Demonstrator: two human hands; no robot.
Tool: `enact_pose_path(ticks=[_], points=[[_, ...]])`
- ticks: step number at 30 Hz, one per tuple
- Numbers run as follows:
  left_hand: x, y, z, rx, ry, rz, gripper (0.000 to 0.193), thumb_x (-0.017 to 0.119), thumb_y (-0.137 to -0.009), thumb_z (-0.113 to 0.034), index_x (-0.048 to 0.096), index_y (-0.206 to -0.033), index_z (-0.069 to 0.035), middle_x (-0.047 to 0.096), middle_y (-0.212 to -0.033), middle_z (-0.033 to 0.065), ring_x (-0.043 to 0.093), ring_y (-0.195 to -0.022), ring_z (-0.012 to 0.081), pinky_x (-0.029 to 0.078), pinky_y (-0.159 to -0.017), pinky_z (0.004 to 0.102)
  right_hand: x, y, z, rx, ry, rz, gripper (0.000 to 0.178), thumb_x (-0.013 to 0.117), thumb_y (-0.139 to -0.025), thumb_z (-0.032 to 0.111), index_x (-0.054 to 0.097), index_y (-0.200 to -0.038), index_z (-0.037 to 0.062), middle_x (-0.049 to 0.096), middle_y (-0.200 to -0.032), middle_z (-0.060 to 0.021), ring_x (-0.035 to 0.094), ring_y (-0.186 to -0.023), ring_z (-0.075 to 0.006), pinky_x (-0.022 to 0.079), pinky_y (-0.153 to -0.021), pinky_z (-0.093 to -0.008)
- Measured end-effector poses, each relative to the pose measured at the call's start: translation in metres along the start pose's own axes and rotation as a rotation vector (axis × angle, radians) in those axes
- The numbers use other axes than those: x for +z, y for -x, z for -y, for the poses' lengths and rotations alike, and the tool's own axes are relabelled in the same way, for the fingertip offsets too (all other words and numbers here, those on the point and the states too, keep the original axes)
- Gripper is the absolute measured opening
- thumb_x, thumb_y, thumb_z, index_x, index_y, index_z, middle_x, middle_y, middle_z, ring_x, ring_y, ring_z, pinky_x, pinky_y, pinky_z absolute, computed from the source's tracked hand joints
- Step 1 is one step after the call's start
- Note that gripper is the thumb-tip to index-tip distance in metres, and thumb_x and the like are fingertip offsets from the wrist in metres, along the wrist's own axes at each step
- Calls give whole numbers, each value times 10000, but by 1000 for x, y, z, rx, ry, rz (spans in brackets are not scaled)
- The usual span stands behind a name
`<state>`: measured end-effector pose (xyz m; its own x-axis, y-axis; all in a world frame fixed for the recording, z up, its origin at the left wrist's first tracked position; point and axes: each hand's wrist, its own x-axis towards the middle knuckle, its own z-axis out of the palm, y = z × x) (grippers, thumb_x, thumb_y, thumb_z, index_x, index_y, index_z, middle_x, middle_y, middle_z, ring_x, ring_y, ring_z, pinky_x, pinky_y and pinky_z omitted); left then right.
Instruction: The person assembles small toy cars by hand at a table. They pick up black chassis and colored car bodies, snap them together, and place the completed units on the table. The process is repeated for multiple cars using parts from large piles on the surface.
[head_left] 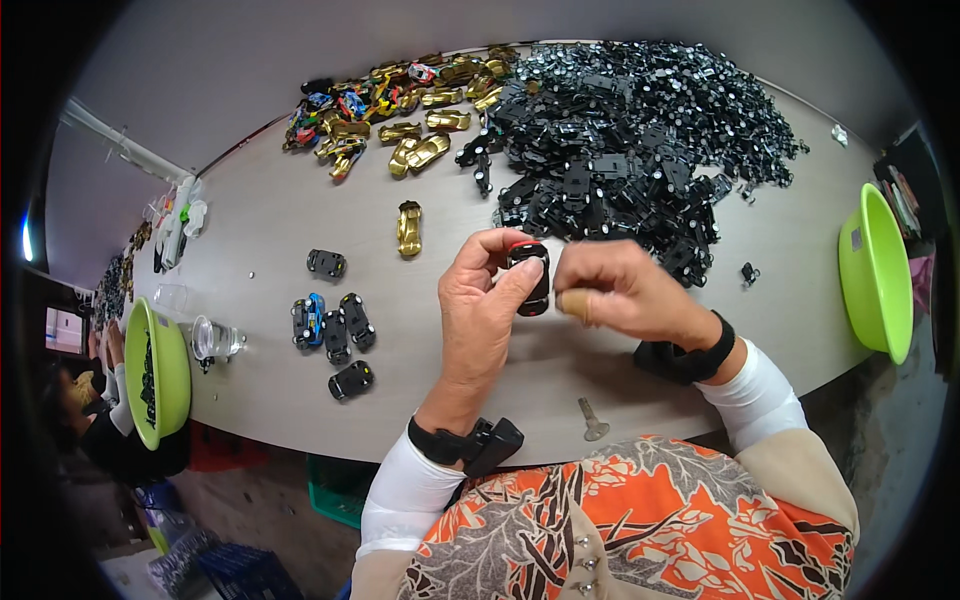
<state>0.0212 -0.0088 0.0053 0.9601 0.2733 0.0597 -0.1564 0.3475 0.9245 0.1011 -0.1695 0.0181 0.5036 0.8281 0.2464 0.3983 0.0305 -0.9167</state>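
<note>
Upright between the fingers and thumb of my left hand (474, 312) is a toy car (536, 292), its black underside turned up and a bit of red showing at the top end. Close by its right side, my right hand (630, 290) is curled closed, a tan covering on its thumb. Whatever those fingers hold, if anything, is hidden. Left of my hands, several toy cars (338, 340) lie with black undersides up, one with a blue body. A gold toy car (409, 228) lies farther back. A flat metal key-like piece (593, 420) rests near the table's front edge.
Black car chassis (600, 190) and small wheel parts (690, 85) are heaped at the back. Gold and coloured car bodies (400, 100) lie back left. Green basins (876, 270) stand at both sides. A clear cup (212, 340) is at left, with another person (110, 400) beyond.
</note>
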Motion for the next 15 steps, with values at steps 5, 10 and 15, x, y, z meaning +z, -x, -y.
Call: enact_pose_path(ticks=[5, 10, 15], points=[[3, 2, -2, -172, 8, 201, 192, 591, -862, -26, 529, -1043, -5, 622, -913, 65, 619, -811, 112, 520, -679, 233, -17, -1, 11, 167, -252, -170, 71, 603, -842, 68, 601, -830, -2, 575, -731, -6, 543, -599, -48, 434, -492, -196], [4, 4, 0, -147, -110, 217, 277, 596, -855, -17, 498, -1114, -21, 623, -909, 65, 600, -831, 98, 499, -692, 217, -13, 0, 10, 142, -231, -133, 44, 613, -812, 23, 597, -822, -16, 542, -766, -19, 550, -623, -72, 448, -513, -213], [7, 9, -2, -3, -367, 289, 482, 549, -826, 18, 372, -1271, -34, 628, -925, 62, 575, -836, 95, 450, -765, 226, -13, 0, 12, 305, -246, -34, 84, 584, -785, -56, 580, -863, -24, 511, -817, -29, 534, -638, -90, 459, -550, -224]])
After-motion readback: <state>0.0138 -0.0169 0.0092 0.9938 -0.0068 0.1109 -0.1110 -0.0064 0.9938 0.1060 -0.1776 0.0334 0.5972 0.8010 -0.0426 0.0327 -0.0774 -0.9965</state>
